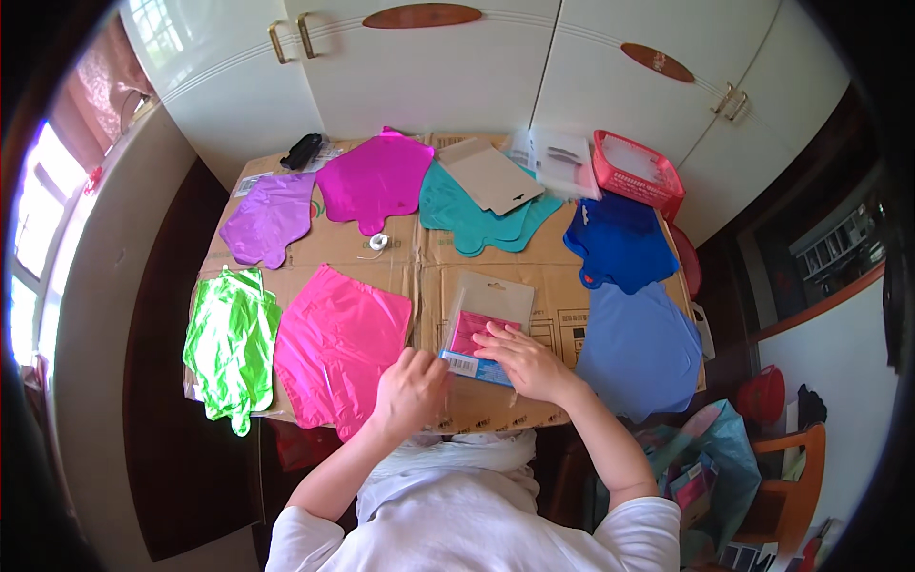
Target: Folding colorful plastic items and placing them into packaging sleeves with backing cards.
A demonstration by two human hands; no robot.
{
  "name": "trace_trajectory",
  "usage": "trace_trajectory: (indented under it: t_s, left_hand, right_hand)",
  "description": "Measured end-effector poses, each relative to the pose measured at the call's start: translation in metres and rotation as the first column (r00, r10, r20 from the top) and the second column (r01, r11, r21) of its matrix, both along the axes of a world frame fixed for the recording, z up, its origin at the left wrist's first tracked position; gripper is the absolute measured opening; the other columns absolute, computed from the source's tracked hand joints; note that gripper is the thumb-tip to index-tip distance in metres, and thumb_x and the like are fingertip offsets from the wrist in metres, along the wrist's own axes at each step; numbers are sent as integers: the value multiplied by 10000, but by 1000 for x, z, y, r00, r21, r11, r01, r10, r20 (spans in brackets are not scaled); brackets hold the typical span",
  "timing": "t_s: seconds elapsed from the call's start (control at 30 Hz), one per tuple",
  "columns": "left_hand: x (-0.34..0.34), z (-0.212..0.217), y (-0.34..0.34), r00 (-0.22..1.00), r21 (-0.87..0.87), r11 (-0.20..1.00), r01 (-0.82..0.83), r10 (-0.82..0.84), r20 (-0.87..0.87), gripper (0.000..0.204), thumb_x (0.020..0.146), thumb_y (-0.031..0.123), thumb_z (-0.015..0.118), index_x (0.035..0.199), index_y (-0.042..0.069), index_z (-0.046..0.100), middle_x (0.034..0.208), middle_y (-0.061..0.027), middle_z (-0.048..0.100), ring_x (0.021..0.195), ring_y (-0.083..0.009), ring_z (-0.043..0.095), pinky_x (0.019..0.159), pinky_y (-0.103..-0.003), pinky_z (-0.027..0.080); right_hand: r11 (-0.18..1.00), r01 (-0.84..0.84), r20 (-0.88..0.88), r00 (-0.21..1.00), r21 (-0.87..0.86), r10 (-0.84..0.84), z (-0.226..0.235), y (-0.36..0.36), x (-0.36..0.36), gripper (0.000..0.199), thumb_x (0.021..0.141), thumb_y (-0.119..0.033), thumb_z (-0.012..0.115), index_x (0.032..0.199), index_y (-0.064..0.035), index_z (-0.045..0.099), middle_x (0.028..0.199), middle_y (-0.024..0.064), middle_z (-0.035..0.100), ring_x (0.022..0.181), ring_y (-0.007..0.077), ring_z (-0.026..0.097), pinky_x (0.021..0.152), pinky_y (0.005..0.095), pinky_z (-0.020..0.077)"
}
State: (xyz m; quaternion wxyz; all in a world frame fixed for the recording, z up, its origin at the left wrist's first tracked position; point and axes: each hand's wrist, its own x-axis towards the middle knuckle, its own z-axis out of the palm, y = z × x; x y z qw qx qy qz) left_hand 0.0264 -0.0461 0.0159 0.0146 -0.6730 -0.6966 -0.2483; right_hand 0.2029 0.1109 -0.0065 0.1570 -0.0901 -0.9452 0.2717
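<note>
A flat clear packet [498, 297] with a grey-beige card and a hang hole lies at the front middle of the cardboard-covered table. Folded pink material [467, 332] and a blue barcode label [464, 364] show in its lower part. My right hand [526, 362] rests flat over the packet, fingers spread across the pink part. At the packet's lower left corner my left hand [412, 386] is closed in a pinch; whatever its fingers hold is too small to make out. Just left of that hand lies a hot-pink foil sheet [338, 343], flat and tab-ended like an uninflated balloon.
Similar sheets lie around: green [232, 343], lilac [270, 217], magenta [376, 181], teal [467, 214], dark blue [624, 243] and pale blue [637, 348]. A white ribbon roll [377, 242], beige cards [486, 172], a black object [303, 151] and a red basket [637, 172] stand farther back.
</note>
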Motion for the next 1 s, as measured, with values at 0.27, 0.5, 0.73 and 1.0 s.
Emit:
trace_trajectory:
  t_s: [0.27, 0.5, 0.73, 1.0]
  left_hand:
    - [68, -31, 16, 966, 85, 963, 255, -257, 14, 224, 756, 136, 659, 959, 56, 610, 905, -69, 578, 809, -238, 574, 747, -358, 463]
    - [75, -31, 21, 978, -39, 980, 194, -191, 84, 159, 755, 148, 675, 820, 65, 556, 797, -71, 529, 767, -245, 548, 677, -372, 438]
    - [77, -29, 25, 973, -51, 973, 227, -224, 56, 123, 771, 109, 644, 796, 56, 535, 794, -97, 521, 766, -268, 510, 696, -376, 420]
    - [15, 13, -17, 805, 131, 933, 334, -355, 476, 96, 852, 40, 570, 879, 39, 479, 814, -75, 523, 833, -258, 523, 825, -401, 418]
  right_hand:
    - [999, -41, -53, 998, -17, 40, -7, 8, -1, 277, 808, -25, 549, 1054, -93, 655, 1287, 56, 568, 1275, 269, 454, 1085, 434, 341]
    - [998, -37, -66, 997, -42, 34, -11, 9, 0, 276, 806, -35, 555, 1053, -88, 667, 1263, 58, 586, 1269, 258, 462, 1089, 421, 336]
    - [999, -46, -36, 998, 24, 46, -10, 7, 0, 285, 815, -47, 547, 1067, -98, 668, 1289, 51, 569, 1284, 244, 447, 1097, 414, 327]
    - [997, -70, 17, 997, 36, 69, -9, 0, 5, 340, 785, 15, 543, 1081, -117, 647, 1330, 34, 538, 1303, 253, 427, 1111, 459, 298]
